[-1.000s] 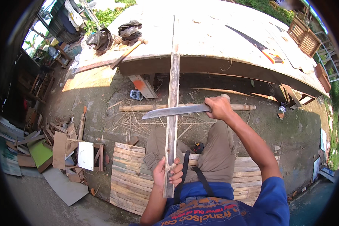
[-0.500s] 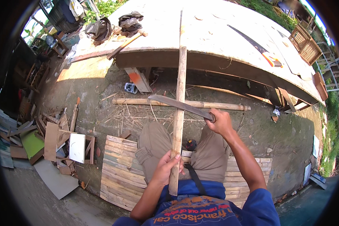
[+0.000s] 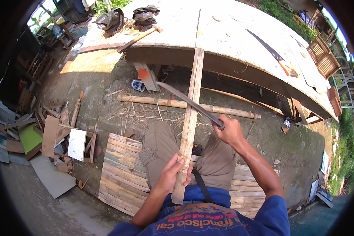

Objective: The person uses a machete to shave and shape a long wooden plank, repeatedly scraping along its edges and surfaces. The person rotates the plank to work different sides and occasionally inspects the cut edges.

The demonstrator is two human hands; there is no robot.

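A long split bamboo strip (image 3: 191,106) runs from my lap up onto the white tabletop. My left hand (image 3: 173,173) is wrapped round its near end, thumb on top. In my right hand (image 3: 229,131) is the handle of a machete (image 3: 187,100), whose dark blade slants up to the left across the strip. The blade lies over the strip about midway between my left hand and the table edge; whether it cuts in cannot be made out.
Ahead stands a white-topped table (image 3: 224,37) with a hammer (image 3: 139,38), a handsaw (image 3: 273,53) and black plastic bags (image 3: 111,20). A bamboo pole (image 3: 173,103) lies on the ground. I sit on a bamboo slat bench (image 3: 120,173). Scrap boards (image 3: 51,135) are piled at left.
The strip leans slightly more to the right at its far end. The machete blade slants more steeply, and my right hand has shifted a little left and down. The whole view has turned slightly.
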